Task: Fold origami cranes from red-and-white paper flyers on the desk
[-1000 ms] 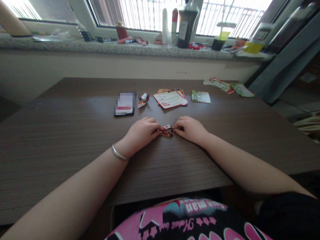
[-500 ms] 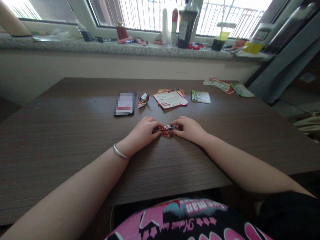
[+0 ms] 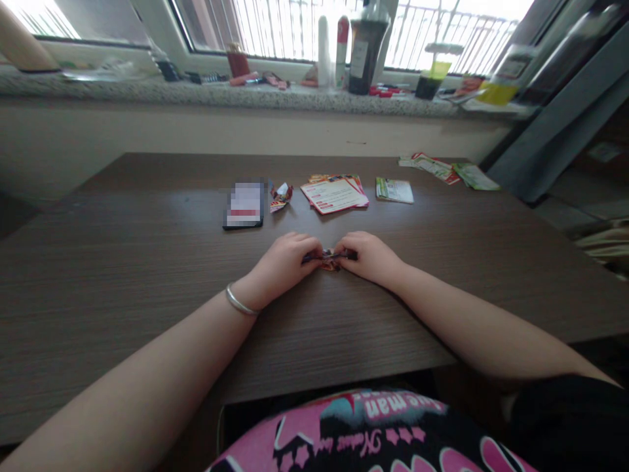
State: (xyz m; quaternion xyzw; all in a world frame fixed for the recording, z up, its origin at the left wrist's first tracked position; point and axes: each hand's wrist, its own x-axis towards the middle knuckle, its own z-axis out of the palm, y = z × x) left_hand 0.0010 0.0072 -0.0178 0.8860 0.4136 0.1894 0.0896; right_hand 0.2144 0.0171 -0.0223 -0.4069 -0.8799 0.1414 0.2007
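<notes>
Between my two hands, low over the table (image 3: 147, 282), is a small crumpled piece of printed paper (image 3: 329, 260), coloured red, white and dark. My left hand (image 3: 289, 259) pinches its left end with thumb and fingers. At its right end, my right hand (image 3: 368, 257) has its fingers closed on the same paper. The fingers cover both ends, so its full shape is hidden. A similar folded paper piece (image 3: 281, 198) rests beyond my left hand, just right of a dark-edged phone-like slab (image 3: 244, 204) with a blurred face.
Past my hands lies a stack of printed cards (image 3: 335, 195), with a smaller green-and-white card pile (image 3: 394, 190) to its right. Green and red packets (image 3: 437, 169) lie at the far right corner. Bottles and a dark cup (image 3: 366, 56) crowd the stone windowsill (image 3: 196, 97).
My hands have drawn slightly closer together, and the paper between them looks narrower and more bunched. Its white patch shows less. The things on the table have not moved.
</notes>
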